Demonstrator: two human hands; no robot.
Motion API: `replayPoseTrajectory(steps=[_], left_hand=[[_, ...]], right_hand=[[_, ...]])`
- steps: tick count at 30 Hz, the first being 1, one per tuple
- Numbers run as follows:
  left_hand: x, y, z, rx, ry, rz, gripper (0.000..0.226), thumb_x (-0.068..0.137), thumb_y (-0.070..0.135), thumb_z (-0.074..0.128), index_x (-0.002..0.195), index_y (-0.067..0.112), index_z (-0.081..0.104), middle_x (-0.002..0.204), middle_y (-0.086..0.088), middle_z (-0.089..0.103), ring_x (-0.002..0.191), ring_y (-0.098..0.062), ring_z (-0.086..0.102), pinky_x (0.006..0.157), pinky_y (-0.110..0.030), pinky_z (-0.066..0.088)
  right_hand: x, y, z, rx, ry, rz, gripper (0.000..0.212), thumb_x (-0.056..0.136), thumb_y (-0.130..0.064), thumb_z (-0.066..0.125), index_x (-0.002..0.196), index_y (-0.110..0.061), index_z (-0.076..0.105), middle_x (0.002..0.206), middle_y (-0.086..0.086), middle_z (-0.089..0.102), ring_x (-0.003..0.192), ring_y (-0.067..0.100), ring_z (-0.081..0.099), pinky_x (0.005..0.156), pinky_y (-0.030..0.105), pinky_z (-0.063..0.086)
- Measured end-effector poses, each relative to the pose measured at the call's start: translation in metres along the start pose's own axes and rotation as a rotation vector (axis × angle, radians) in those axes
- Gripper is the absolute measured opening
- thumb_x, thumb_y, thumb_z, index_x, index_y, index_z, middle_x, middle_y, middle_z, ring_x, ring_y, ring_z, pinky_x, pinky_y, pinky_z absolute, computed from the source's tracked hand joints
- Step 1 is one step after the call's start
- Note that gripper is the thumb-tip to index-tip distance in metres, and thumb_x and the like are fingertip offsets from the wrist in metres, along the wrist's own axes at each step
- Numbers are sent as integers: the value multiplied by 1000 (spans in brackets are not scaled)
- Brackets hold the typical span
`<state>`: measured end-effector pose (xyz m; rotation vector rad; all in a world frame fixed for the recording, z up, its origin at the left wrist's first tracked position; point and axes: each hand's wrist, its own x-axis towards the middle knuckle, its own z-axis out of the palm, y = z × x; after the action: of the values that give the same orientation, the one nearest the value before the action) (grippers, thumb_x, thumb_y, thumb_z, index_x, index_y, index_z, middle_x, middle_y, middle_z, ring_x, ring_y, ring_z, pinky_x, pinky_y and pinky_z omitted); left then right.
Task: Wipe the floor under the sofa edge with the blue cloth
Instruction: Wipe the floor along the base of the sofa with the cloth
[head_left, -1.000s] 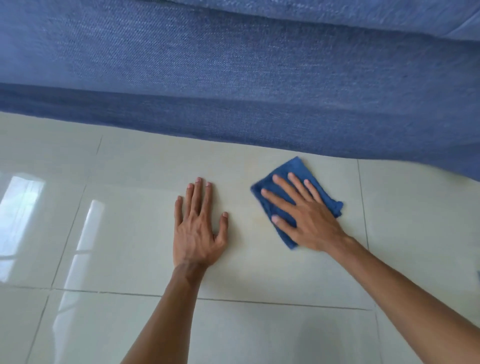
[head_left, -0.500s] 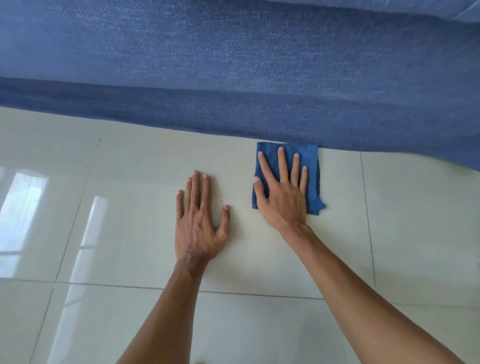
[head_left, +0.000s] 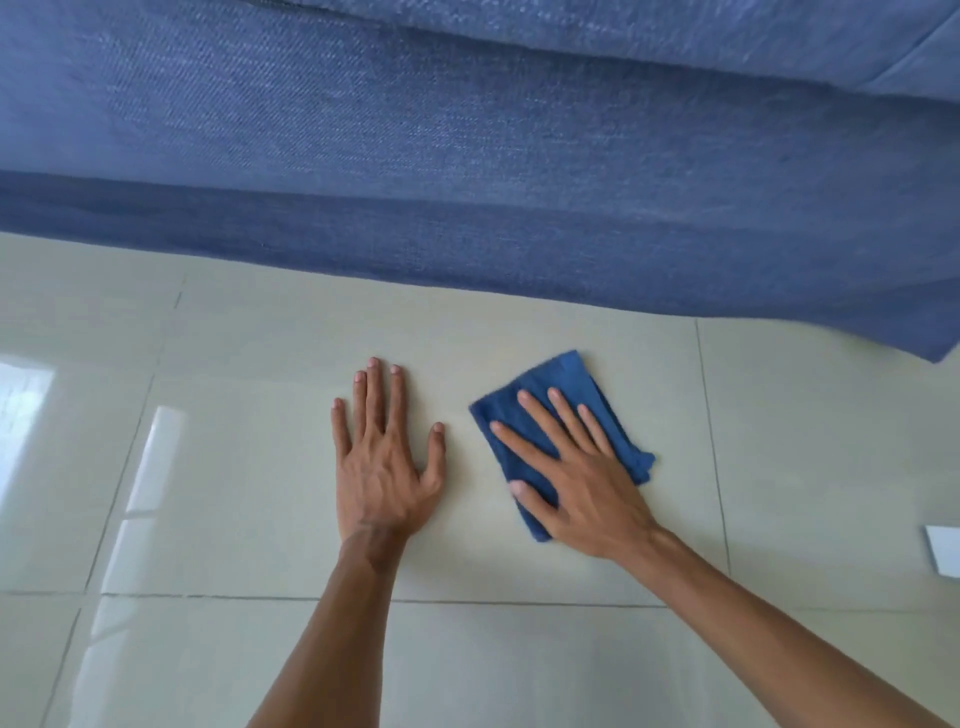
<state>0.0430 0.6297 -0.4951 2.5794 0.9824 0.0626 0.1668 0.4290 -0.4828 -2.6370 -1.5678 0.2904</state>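
Observation:
A folded blue cloth (head_left: 571, 382) lies flat on the glossy cream floor tiles (head_left: 234, 467), a short way in front of the sofa's lower edge (head_left: 519, 270). My right hand (head_left: 576, 478) presses down on the cloth with the fingers spread and pointing up-left; the cloth's far corner and right edge stick out from under it. My left hand (head_left: 384, 457) rests palm-down on the bare tile to the left of the cloth, fingers apart, holding nothing. The blue fabric sofa (head_left: 467, 130) fills the upper half of the view.
Grout lines cross the tiles, one running left to right beneath my forearms (head_left: 467, 601). A small white object (head_left: 943, 556) is cut off by the right edge. Window light reflects on the tiles at the left.
My right hand has drawn the cloth back from the sofa edge toward me and turned it at an angle. My left hand has stayed planted in place.

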Motion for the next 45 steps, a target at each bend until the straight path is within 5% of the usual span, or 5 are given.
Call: replayPoseTrajectory(steps=[5, 11, 16, 21, 45], left_hand=[[3, 1, 1, 13, 1, -3, 74, 97, 51, 33, 160, 17, 11, 169, -4, 1, 156, -20, 0, 127, -45, 4], [2, 2, -1, -26, 5, -5, 72, 97, 46, 33, 160, 18, 11, 169, -3, 3, 156, -19, 1, 127, -45, 4], [2, 1, -1, -3, 0, -11, 72, 98, 47, 33, 160, 18, 10, 169, -3, 2, 156, -20, 0, 127, -44, 3], [2, 2, -1, -9, -3, -7, 72, 98, 46, 33, 160, 18, 8, 169, -4, 0, 156, -20, -1, 127, -44, 3], [2, 1, 1, -15, 9, -4, 71, 98, 45, 34, 160, 18, 11, 169, -4, 4, 156, -20, 2, 127, -43, 3]], right_hand=[[92, -13, -1, 89, 155, 559, 60, 101, -55, 26, 159, -40, 22, 171, 3, 13, 158, 36, 7, 126, 58, 10], [16, 19, -2, -7, -12, -49, 60, 103, -57, 32, 159, -45, 14, 172, -6, 3, 159, 24, -1, 127, 52, 10], [88, -7, -1, 75, 112, 550, 62, 100, -56, 26, 160, -41, 18, 172, 2, 10, 158, 35, 5, 126, 57, 8], [1, -1, -3, 15, -26, 38, 62, 105, -49, 32, 161, -40, 7, 172, -6, 0, 159, 26, -7, 126, 55, 10], [64, -7, -3, -15, -12, 24, 61, 103, -51, 28, 161, -41, 11, 172, -1, 5, 158, 35, 1, 127, 54, 5]])
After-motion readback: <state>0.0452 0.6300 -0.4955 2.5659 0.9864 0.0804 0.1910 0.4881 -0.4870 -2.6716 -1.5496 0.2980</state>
